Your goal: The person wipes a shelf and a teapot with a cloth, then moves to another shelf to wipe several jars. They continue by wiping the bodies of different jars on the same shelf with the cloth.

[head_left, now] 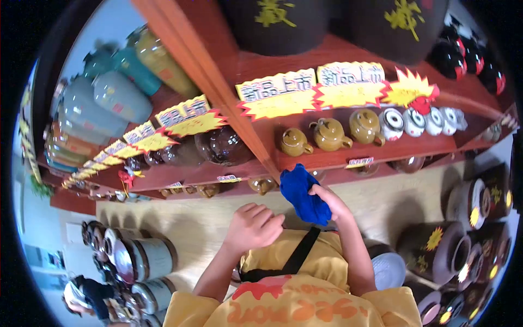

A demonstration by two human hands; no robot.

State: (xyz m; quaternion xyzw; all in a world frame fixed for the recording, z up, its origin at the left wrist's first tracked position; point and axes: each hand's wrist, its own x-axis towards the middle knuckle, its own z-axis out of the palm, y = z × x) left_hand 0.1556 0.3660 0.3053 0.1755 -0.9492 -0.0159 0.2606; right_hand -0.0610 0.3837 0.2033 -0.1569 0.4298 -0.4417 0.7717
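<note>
A bunched blue cloth (pixel 304 195) is in my right hand (pixel 330 203), gripped at its right side in front of my body. My left hand (pixel 255 226) is curled closed just left of the cloth, not touching it; nothing shows in its fingers. Beyond the cloth, on the red-brown wooden shelf (pixel 327 159), stands a row of small brown lidded pots (pixel 330 134). Small white jars (pixel 415 121) continue that row to the right.
Large dark jars (pixel 278 24) stand on the upper shelf behind yellow signs (pixel 278 94). Vases (pixel 122 97) fill the left shelf. Big jars stand on the floor at right (pixel 436 250) and left (pixel 152 259). Another person (pixel 87 294) is at lower left.
</note>
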